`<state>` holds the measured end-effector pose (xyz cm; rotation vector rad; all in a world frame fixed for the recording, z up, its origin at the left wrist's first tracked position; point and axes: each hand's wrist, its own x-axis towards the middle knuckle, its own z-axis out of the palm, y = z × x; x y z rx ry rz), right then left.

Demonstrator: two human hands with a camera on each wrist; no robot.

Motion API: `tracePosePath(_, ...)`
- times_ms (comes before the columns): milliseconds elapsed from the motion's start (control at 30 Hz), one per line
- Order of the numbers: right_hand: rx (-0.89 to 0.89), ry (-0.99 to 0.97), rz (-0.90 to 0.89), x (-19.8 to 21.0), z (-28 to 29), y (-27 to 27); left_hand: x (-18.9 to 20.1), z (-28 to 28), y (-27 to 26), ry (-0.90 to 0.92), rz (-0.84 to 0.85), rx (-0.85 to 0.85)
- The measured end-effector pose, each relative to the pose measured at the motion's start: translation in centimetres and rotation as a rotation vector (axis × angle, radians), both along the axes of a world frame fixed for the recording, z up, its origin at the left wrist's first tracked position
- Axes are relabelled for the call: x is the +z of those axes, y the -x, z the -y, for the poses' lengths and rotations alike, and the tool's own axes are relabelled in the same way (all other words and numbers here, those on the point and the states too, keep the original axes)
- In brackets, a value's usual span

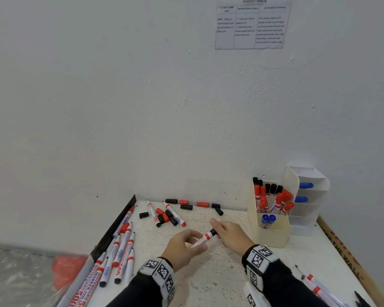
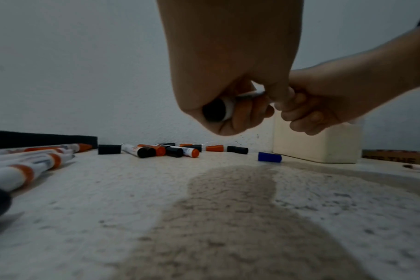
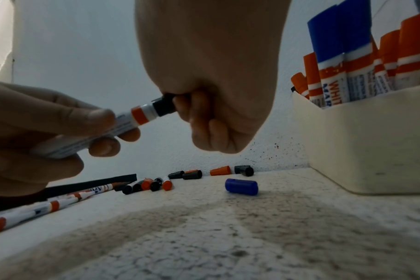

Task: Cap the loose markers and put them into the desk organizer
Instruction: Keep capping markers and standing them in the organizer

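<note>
Speckled, rough-textured white table point(image 1: 220, 273) set against a plain white wall. Above the table's middle, a slim white cylindrical plastic marker with a red band point(image 1: 203, 238), gripped along its barrel by the curled fingers and thumb of the left hand point(image 1: 184, 247). At the marker's far end, a short black plastic cap point(image 3: 164, 106), pinched in the curled fingers of the right hand point(image 1: 231, 234); whether fully seated, cannot tell. Directly to the right of both hands, near the table's back right corner, a cream plastic desk organizer point(image 1: 273, 233) with rounded walls, holding upright capped markers in red, black and blue. On the tabletop between hands and organizer, a small blue cylindrical cap point(image 3: 241, 186), lying on its side. Along the back edge, scattered loose red and black caps point(image 1: 186, 204) with a few markers. Along the left edge, a row of uncapped white markers point(image 1: 120, 255). More markers at the front right corner point(image 1: 315, 284).
</note>
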<state>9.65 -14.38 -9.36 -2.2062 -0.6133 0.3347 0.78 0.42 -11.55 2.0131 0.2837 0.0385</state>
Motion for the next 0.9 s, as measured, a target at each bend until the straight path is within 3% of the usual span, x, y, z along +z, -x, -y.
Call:
tracePosePath(67,-0.045,0.005,-0.002,0.1,-0.1,0.3,0.2,0.6,0.1,-0.143,0.051,-0.027)
tracePosePath(167,-0.102,-0.064,-0.035,0.3,-0.4,0.5,0.5,1.7,-0.1,-0.177,0.078,-0.068)
tracePosePath(333,-0.070,-0.164,-0.035,0.9,-0.6,0.6,1.7,2.4,-0.1,0.281,-0.089,-0.083)
tracePosePath(533,0.013,-0.271,-0.084,1.9,-0.3,0.3,2.5,2.9,-0.6,0.516,-0.100,-0.075)
tracePosePath(633,0.061,-0.246,-0.052,2.8,0.1,-0.4,2.3,3.0,-1.5,0.432,-0.056,-0.086)
tracePosePath(733,0.038,-0.211,0.074,3.8,0.9,-1.3,2.8,2.9,-2.6,0.224,-0.044,-0.072)
tracePosePath(900,-0.100,-0.328,0.278,7.5,2.3,-2.9,1.9,1.2,-5.2,-0.148,-0.225,-0.038)
